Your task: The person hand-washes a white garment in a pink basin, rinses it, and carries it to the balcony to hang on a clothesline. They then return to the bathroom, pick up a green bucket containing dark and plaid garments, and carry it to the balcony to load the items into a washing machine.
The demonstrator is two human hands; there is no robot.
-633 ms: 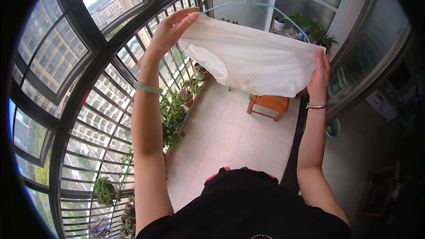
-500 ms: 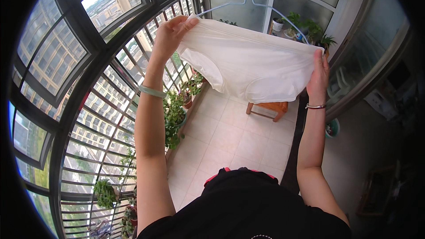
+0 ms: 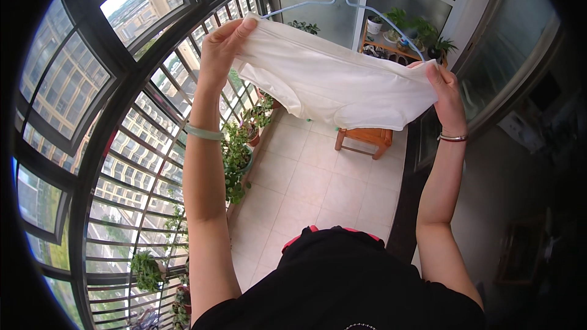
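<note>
As hands (image 3: 223, 46) rose, cloth (image 3: 342, 82) lifted (slightly).

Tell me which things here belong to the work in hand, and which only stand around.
In hand:
- white garment, held by left hand and right hand
- light blue hanger above it

Standing around:
- wooden stool
- potted plants along the window bars
- plant shelf

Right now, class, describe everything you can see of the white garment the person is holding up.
The white garment is plain, soft-looking fabric, like thin cotton, with a seamed edge and a short fold hanging at its lower left. It is stretched wide in the air above a tiled balcony floor. The left hand pinches its upper left corner; the right hand grips its right end. A pale blue wire hanger sits just behind its top edge.
</note>
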